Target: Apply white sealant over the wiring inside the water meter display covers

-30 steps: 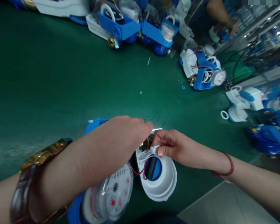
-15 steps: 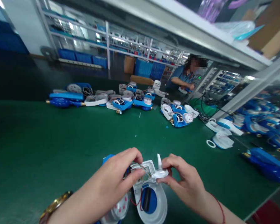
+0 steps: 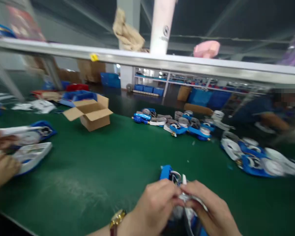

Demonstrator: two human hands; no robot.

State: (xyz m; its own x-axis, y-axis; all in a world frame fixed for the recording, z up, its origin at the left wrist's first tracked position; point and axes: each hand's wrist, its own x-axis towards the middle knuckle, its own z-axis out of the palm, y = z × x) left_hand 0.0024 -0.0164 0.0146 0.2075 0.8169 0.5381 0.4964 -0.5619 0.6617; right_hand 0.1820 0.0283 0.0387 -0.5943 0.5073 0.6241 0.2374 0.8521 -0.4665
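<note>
Close together above the green bench, my left hand [image 3: 157, 205] and my right hand [image 3: 210, 205] meet with fingertips pinched on a small, crumpled white piece [image 3: 184, 179]. Its thin tip sticks up between them; the kind cannot be made out. Beneath my hands lies a blue-and-white meter-like unit [image 3: 166, 171], mostly covered by my fingers. A curved pale edge shows by my right thumb. Wires inside the unit are blurred.
A co-worker's hands [image 3: 0, 160] work on an opened blue-and-white unit [image 3: 36, 157] at the left. An open cardboard box [image 3: 95, 119] stands on the green bench [image 3: 93, 164]. Several similar units [image 3: 178, 127] lie across the back. Another person [image 3: 265, 111] is at the far right.
My view has swung left, bringing the box and the co-worker's hands into sight. My hands have come together; the open white housing seen before is now mostly hidden.
</note>
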